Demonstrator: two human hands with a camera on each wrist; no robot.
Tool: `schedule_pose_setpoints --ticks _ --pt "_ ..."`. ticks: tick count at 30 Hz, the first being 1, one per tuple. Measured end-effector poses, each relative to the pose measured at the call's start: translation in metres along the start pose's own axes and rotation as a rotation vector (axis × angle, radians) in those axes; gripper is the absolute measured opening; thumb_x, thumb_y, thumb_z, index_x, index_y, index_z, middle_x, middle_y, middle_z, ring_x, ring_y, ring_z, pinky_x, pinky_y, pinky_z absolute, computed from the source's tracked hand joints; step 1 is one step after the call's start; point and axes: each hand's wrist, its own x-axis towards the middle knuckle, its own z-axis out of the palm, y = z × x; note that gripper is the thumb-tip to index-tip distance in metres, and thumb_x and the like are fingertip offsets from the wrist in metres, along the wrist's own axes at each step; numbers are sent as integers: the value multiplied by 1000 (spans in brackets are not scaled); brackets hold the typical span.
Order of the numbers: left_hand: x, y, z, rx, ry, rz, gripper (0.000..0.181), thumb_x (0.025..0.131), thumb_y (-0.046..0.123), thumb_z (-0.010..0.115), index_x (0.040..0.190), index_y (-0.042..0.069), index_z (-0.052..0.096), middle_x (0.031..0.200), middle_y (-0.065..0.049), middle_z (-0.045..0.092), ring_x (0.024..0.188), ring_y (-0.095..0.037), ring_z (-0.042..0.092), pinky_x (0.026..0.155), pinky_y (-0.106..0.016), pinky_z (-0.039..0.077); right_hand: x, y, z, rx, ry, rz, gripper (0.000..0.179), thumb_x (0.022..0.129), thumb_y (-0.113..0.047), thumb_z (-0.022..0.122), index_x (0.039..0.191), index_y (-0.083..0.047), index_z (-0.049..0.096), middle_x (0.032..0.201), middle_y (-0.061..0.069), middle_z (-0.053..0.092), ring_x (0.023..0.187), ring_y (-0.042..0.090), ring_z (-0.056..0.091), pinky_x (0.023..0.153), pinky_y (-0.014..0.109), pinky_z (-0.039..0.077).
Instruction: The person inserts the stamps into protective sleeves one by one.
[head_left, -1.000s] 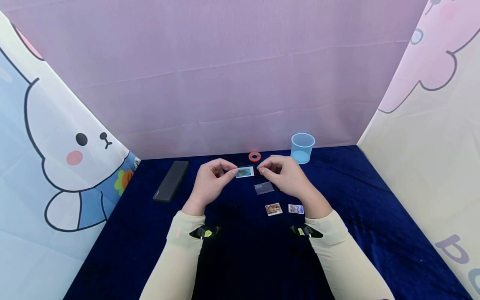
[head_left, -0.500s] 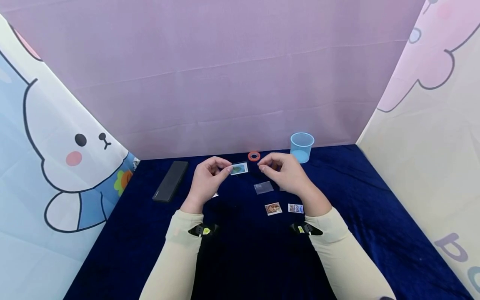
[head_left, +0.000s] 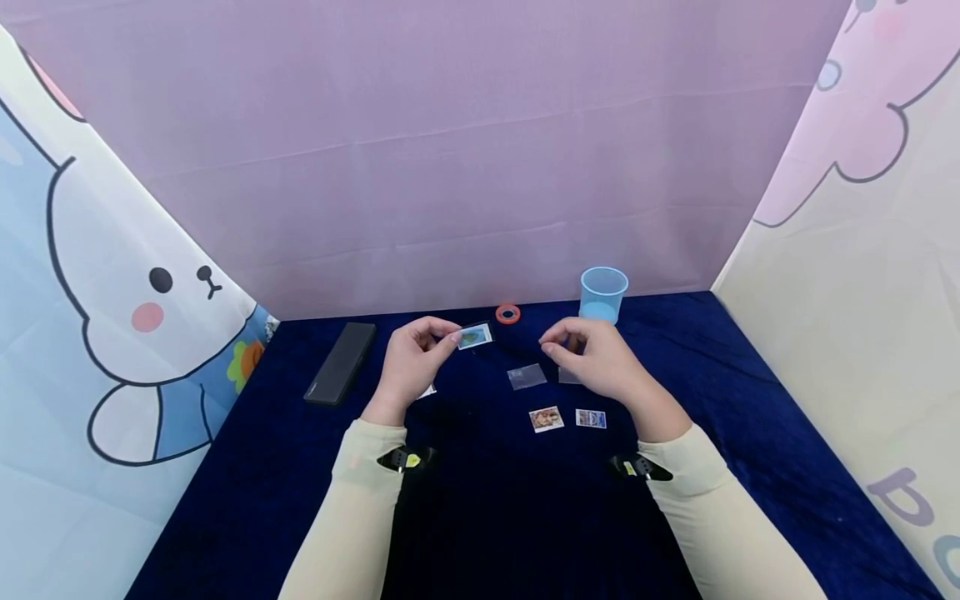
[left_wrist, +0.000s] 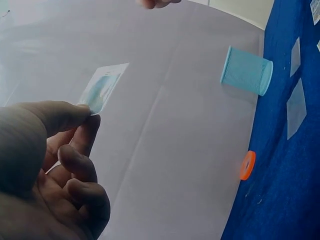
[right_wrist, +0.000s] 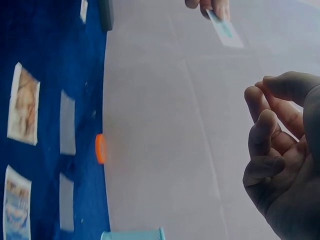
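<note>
My left hand [head_left: 412, 358] pinches a small stamp [head_left: 476, 336] with a blue-green picture and white border between thumb and forefinger. A thin clear edge shows around the stamp in the head view, like a transparent sleeve. The left wrist view has the same stamp [left_wrist: 102, 89] raised and tilted beyond the thumb tip. To the right, my right hand [head_left: 596, 358] hovers with loosely curled fingers, thumb and forefinger tips close together and nothing visible between them. Below it lie a clear sleeve [head_left: 527, 377] and a second one [head_left: 567, 376], partly hidden by that hand.
A brown stamp [head_left: 547, 418] and a bluish stamp [head_left: 591, 418] lie nearer on the dark blue cloth [head_left: 480, 517]. At the back are an orange tape roll [head_left: 507, 313] and a blue cup [head_left: 603, 296]. A black phone-like slab [head_left: 341, 362] lies left. A white corner [head_left: 427, 391] shows beside my left wrist.
The left hand has drawn the stamp slightly left, away from the right hand. The right hand has moved right and a little nearer, uncovering part of the second clear sleeve.
</note>
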Motion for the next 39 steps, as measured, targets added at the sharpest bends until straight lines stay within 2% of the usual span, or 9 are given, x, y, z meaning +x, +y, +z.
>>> schedule_pose_setpoints --ticks 9,19,31,39 --pt "0 -9 2 -8 14 -20 6 97 21 78 101 17 80 71 -16 56 52 -14 43 48 -26 33 -8 15 -7 -36 15 39 5 98 -22 78 102 -24 79 81 -4 66 66 19 58 54 32 47" --pt "3 -25 4 16 17 -75 7 98 24 78 103 18 79 84 -1 68 54 -14 45 49 -26 35 -11 22 -8 -30 -11 71 6 98 -22 78 103 -21 79 90 -4 70 68 19 59 54 32 48" --pt "4 -41 6 84 21 -171 9 98 25 78 101 17 80 89 -1 71 65 -20 49 58 -29 40 -10 37 -6 -38 -78 102 6 97 -21 78 101 -25 78 93 -6 71 69 19 60 55 33 49" --pt "6 -53 8 97 21 -163 8 97 25 78 99 17 80 89 0 71 64 -20 51 59 -31 43 -9 44 -4 -47 -144 106 10 94 -21 82 103 -23 78 93 -7 73 72 23 63 58 34 51"
